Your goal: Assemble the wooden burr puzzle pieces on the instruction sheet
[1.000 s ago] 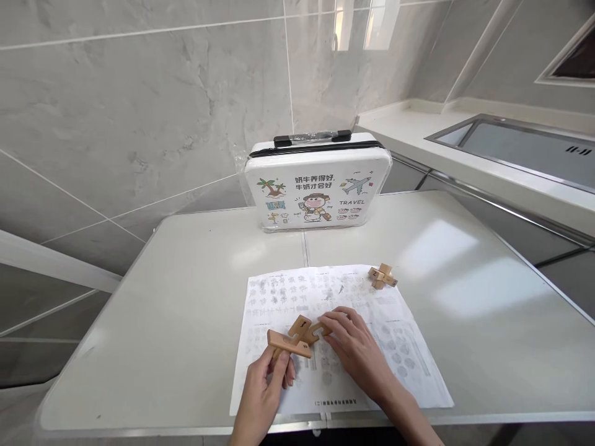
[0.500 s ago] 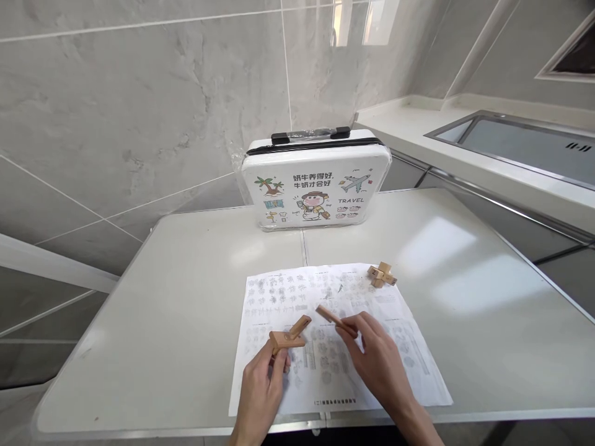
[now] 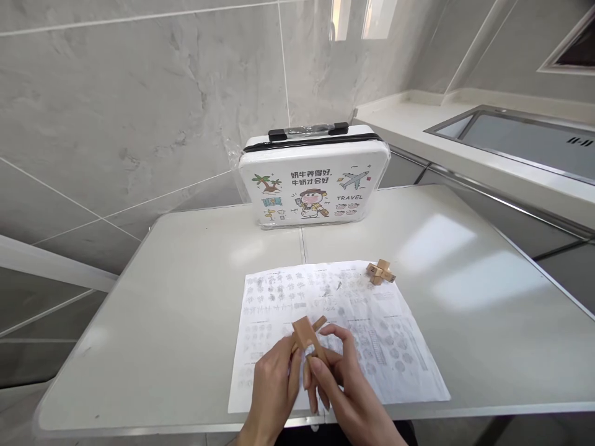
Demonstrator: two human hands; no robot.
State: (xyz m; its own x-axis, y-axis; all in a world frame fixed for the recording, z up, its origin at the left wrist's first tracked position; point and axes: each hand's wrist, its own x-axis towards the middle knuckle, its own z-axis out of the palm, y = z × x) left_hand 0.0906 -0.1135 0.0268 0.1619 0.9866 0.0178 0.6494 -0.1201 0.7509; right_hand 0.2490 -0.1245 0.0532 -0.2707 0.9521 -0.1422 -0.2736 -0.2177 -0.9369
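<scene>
Close together above the printed sheet (image 3: 274, 310), my two hands grip notched wooden puzzle pieces (image 3: 304, 332) that cross each other. My left hand (image 3: 275, 379) is closed on them from the left, its fingertips partly hidden behind the wood. From the right, my right hand (image 3: 341, 381) pinches the lower end of a flat piece between thumb and fingers, its index finger raised apart. Another stick's end (image 3: 320, 323) pokes out behind the flat piece. How the pieces fit together is hidden by the fingers. An assembled wooden cross puzzle (image 3: 381, 272) with numbers rests at the sheet's upper right corner.
A white cartoon-printed case (image 3: 313, 179) in clear plastic stands at the table's back against the grey tiled wall (image 3: 139, 93). The pale table (image 3: 153, 322) has a seam down its middle. To the right runs a counter with a sink (image 3: 515, 142).
My hands have come together over the middle of the sheet. The right hand's separate stick is now against the left hand's pieces, and the pieces have turned more upright.
</scene>
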